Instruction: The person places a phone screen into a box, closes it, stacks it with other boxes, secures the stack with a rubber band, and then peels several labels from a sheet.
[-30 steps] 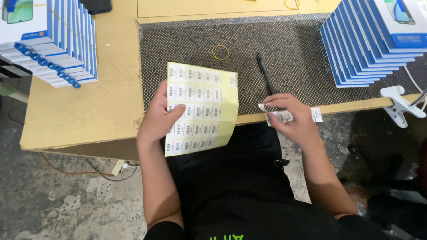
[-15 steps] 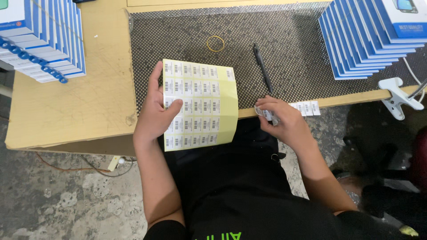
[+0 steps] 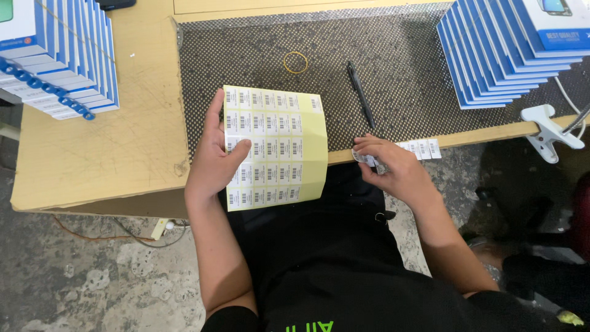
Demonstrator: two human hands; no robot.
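My left hand holds a pale yellow sheet of small barcode stickers by its left edge, thumb on top, the sheet hanging partly over the table's front edge. My right hand pinches one end of a short strip of white barcode stickers that lies along the table's front edge. A black pen lies on the dark dotted mat just beyond the right hand.
A yellow rubber band lies on the mat. Stacks of blue and white boxes stand at the left and right. A white clamp grips the wooden table edge at right. Concrete floor below.
The view has shifted slightly. My right hand has moved a little toward the table edge with the strip; the left hand keeps hold of the sheet.
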